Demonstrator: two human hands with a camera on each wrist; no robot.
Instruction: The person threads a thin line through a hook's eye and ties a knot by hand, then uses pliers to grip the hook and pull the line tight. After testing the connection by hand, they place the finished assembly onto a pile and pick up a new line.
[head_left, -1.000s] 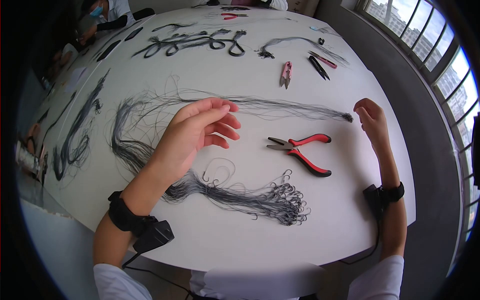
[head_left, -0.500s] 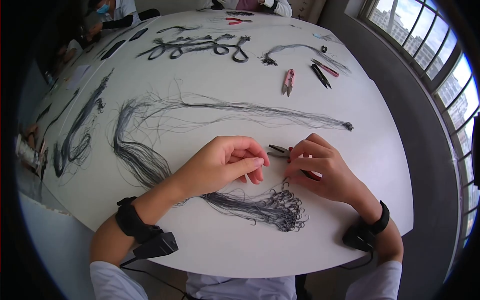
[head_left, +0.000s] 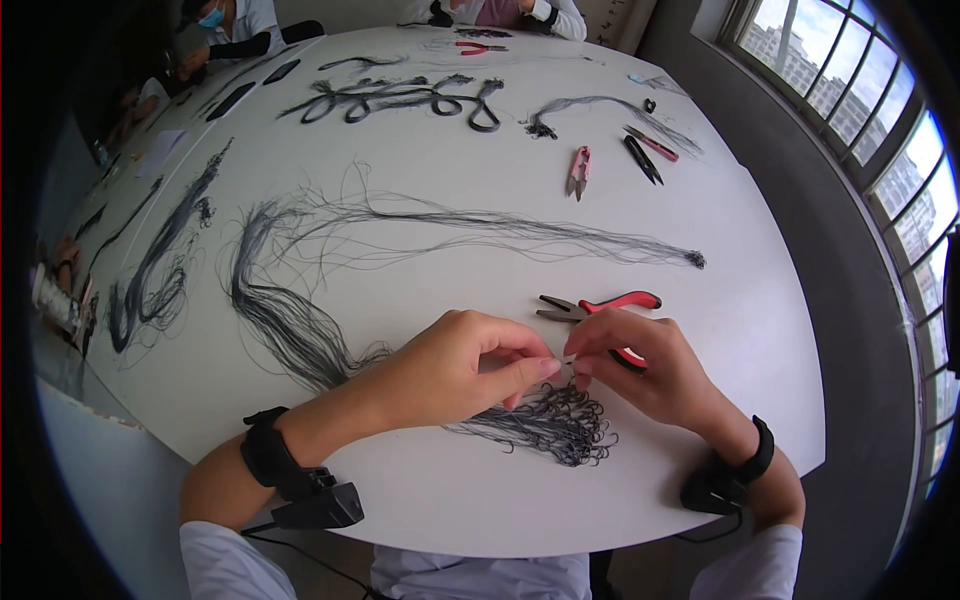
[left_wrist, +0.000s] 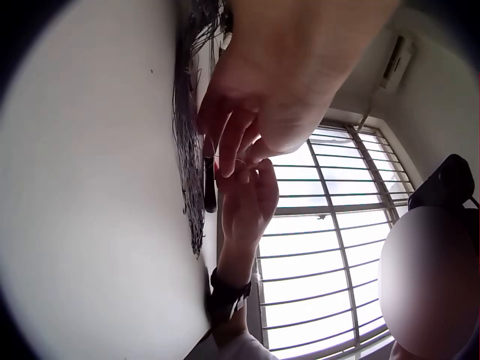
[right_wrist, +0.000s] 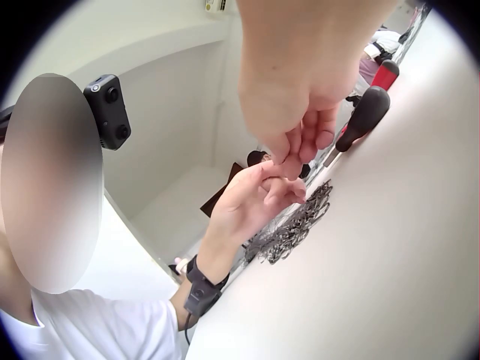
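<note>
My left hand (head_left: 470, 365) and right hand (head_left: 650, 365) meet fingertip to fingertip low over the table. Between them, thumbs and index fingers pinch a thin, pale piece of fishing line (head_left: 566, 364), mostly hidden by the fingertips. Just below lies a bundle of dark fishing lines ending in a cluster of fish hooks (head_left: 575, 430); my left hand and forearm cover part of its lines. Behind the right hand, pliers with red and black handles (head_left: 630, 299) lie on the table, their jaws apart and partly covered.
Long loose lines (head_left: 480, 220) run across the table to a small dark clump at right. Beyond lie pink thread snips (head_left: 579, 172), black snips (head_left: 643, 160) and looped line bundles (head_left: 400, 100). Another bundle (head_left: 165, 250) lies left. Other people sit at the far side.
My right hand has come in from the table's right edge to the front middle. The left hand has moved right and down, and the fingertips of both now meet above the hooks.
</note>
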